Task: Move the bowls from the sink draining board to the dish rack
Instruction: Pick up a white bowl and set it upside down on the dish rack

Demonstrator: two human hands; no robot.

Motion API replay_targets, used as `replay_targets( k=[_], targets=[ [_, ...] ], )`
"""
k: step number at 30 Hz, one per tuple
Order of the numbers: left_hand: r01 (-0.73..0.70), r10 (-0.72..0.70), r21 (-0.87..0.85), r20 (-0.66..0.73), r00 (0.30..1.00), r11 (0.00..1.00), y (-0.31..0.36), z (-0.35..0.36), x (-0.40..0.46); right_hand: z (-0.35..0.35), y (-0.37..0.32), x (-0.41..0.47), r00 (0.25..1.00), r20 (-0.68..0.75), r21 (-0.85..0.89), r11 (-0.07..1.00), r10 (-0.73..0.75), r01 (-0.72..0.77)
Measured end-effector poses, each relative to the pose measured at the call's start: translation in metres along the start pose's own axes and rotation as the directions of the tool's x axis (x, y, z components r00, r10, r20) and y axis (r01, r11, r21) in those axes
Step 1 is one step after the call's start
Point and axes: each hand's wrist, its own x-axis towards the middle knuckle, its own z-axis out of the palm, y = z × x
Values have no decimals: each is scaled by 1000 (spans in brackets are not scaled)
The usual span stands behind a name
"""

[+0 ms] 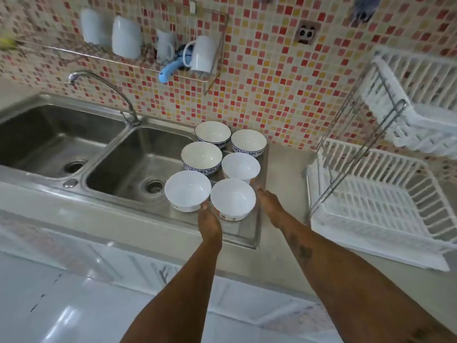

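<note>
Several white bowls stand upright in two columns on the steel draining board [247, 233] to the right of the sink. The far ones, such as the blue-patterned bowl [201, 157], have blue bands; the near ones are plain white. My left hand [210, 222] reaches between the front-left bowl [186, 190] and the front-right bowl [232, 199], with its fingertips at that bowl's left side. On the other side, my right hand [269, 205] lies stretched out, fingers apart, its tips near the middle-right bowl [240, 167]. Neither hand has closed on a bowl. The white two-tier dish rack [371, 206] stands to the right.
A double steel sink [128, 167] with a tap [106, 90] lies to the left of the bowls. A wall shelf [138, 63] above holds mugs and a blue tool. The rack's upper tier [420, 95] overhangs its lower basket. Bare counter [284, 169] separates the draining board and the rack.
</note>
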Motion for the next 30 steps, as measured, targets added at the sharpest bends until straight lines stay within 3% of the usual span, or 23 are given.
replay_targets(
  k=[7, 15, 21, 25, 30],
  targets=[
    [-19, 24, -91, 56, 998, 996, -21, 20, 32, 17, 8, 43, 999, -30, 17, 1000, -21, 22],
    [-149, 150, 96, 5, 989, 984, -30, 34, 36, 29, 25, 60, 1000, 4, 87, 996, 21, -21],
    [-96, 100, 103, -32, 994, 990, -22, 38, 24, 27, 22, 59, 999, -1, 124, 991, 44, -43],
    [-45, 44, -59, -17, 999, 997, -5, 43, -1, 16, 6, 49, 999, -31, 161, 986, -29, 34],
    [42, -51, -370, -16, 999, 928, 57, 66, -22, -13, -68, 16, 955, -106, 176, 940, -276, 291]
  ],
)
